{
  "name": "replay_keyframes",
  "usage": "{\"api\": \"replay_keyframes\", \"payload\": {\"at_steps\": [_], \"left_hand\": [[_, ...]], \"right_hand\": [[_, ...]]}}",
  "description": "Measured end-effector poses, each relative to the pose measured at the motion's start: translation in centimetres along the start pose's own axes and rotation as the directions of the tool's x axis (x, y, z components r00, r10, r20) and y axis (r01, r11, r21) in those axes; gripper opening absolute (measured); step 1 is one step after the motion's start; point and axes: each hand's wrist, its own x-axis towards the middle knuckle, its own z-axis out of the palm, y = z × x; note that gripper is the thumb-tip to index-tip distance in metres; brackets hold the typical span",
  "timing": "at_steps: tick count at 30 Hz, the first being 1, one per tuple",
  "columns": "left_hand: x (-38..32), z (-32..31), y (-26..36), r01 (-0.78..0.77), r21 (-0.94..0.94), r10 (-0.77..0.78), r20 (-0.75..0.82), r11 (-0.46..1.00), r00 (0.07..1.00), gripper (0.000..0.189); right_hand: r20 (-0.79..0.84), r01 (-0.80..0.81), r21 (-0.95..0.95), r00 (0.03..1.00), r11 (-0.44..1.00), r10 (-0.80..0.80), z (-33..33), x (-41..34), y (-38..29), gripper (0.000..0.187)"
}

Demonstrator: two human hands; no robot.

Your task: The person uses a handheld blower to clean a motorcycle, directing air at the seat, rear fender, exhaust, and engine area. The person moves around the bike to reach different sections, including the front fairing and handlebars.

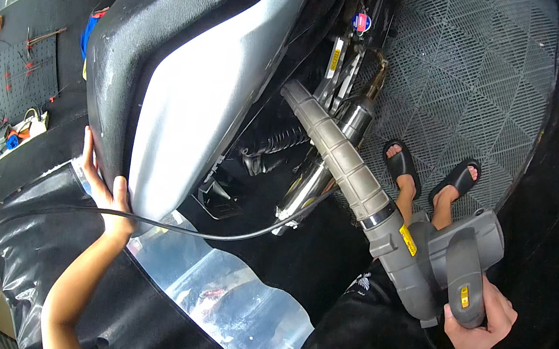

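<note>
My right hand (484, 317) grips the curved handle of a grey corded electric blower (408, 258). Its long ribbed nozzle (342, 156) points up and left, above a chrome exhaust muffler (310, 183). At the rear end of a black motorcycle seat (120, 66), my left hand (111, 201) holds the seat's edge, thumb on top and fingers along the outer side. The silver-white tail fairing (200, 97) runs beside the seat. A black cable (199, 233) passes across my left wrist and on towards the muffler.
Grey grated floor tiles (478, 94) lie under my feet in black slides (404, 163). A clear plastic sheet (238, 300) hangs by a black covering (136, 314). Tools hang on a pegboard (19, 74) at the left; a cluttered ledge (22, 135) sits below it.
</note>
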Motion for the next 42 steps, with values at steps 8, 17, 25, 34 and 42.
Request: {"api": "replay_keyframes", "payload": {"at_steps": [8, 17, 25, 34, 42], "left_hand": [[-0.1, 0.1, 0.2, 0.015, -0.083, -0.015, 0.002, 0.996, 1.0, 0.098], [0.0, 0.3, -0.1, -0.028, -0.08, 0.025, -0.03, 0.996, 0.999, 0.094], [1.0, -1.5, -0.2, -0.122, 0.042, 0.122, 0.005, 0.992, 0.992, 0.087], [15.6, 0.7, -1.0, -0.28, 0.108, 0.299, -0.261, 0.954, 0.918, 0.025], [19.5, -0.3, 4.0, -0.656, 0.019, 0.651, 0.096, 0.755, 0.753, 0.037]], "right_hand": [[-0.103, -0.046, -0.049, 0.994, 0.998, 0.041, -0.8, -0.1, 1.0, 0.057], [-0.098, -0.041, 0.045, 0.994, 0.998, 0.045, -1.0, -0.7, -1.2, 0.05], [-0.269, -0.194, 0.222, 0.93, 0.956, 0.251, 1.8, -1.2, -2.3, 0.047], [-0.33, -0.16, 0.313, 0.906, 0.936, 0.265, 1.3, -0.3, -4.4, 0.046], [-0.367, -0.118, 0.228, 0.909, 0.966, 0.198, 0.9, -0.7, -3.1, 0.049]]}}
